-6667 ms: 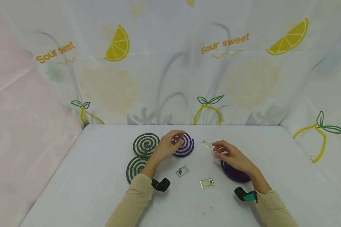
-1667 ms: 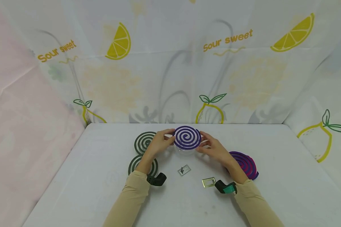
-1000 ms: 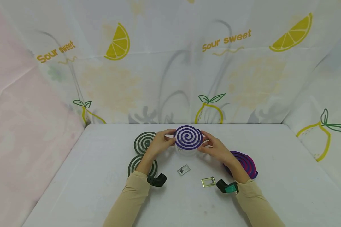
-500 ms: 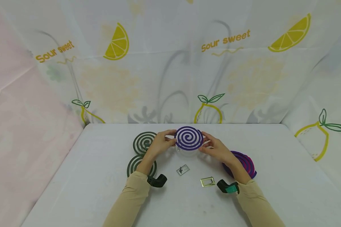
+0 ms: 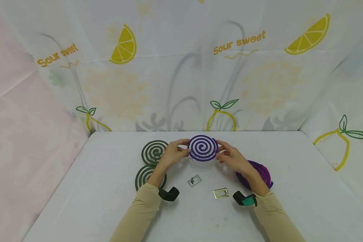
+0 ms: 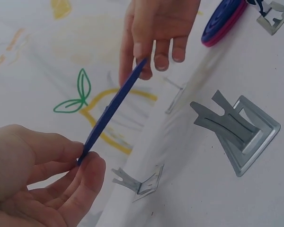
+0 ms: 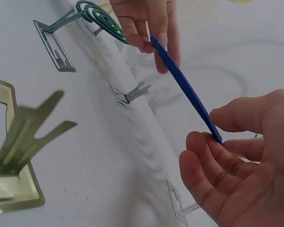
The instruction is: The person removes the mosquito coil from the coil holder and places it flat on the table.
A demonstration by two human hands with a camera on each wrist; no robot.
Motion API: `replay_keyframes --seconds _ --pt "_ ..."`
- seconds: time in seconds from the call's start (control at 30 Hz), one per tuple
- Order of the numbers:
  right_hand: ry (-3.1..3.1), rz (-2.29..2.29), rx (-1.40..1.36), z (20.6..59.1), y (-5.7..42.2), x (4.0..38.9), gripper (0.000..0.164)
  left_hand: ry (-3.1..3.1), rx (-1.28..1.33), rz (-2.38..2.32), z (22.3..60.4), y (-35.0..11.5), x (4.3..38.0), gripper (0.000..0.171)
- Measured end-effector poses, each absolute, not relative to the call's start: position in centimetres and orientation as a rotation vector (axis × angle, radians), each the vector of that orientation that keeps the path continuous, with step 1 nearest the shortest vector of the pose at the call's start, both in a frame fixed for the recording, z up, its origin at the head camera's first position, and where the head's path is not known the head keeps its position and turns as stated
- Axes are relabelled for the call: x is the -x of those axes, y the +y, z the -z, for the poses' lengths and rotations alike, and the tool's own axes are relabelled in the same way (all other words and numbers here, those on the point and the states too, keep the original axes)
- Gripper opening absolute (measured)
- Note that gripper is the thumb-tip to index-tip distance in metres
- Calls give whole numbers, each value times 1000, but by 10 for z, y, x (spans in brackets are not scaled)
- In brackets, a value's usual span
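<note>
You hold the purple coil [image 5: 202, 147] up in the middle of the head view, over the far part of the white table [image 5: 78, 195]. Your left hand [image 5: 173, 155] has its fingers and thumb pinched on the coil's left edge, and your right hand [image 5: 234, 159] pinches the right edge. From your right wrist the coil looks like a thin stick, slanting from one hand to the other. Near your left hand, left of the middle, is a green coil [image 5: 151, 148], and below it is a second green coil [image 5: 141, 179], partly behind your arm. A silver stand [image 5: 192, 181] sits below the purple coil, with a gold stand [image 5: 225, 192] lower and to the right. At the right, your arm hides part of the purple and pink pile [image 5: 263, 172]. The cloth [image 5: 169, 77] across the top has lemons on it.
</note>
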State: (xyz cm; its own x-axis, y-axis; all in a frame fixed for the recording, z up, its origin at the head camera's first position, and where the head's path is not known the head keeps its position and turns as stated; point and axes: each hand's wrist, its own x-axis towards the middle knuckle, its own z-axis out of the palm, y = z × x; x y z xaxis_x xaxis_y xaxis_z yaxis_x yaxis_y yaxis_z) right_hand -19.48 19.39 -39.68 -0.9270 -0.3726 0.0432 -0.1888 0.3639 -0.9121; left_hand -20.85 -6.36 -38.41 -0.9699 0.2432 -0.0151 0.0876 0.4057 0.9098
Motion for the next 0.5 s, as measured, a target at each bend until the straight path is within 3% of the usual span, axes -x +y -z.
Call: replay_keyframes --seconds 0.5 --pt "2386 1707 475 395 201 194 52 2305 -202 -1831 386 -55 208 32"
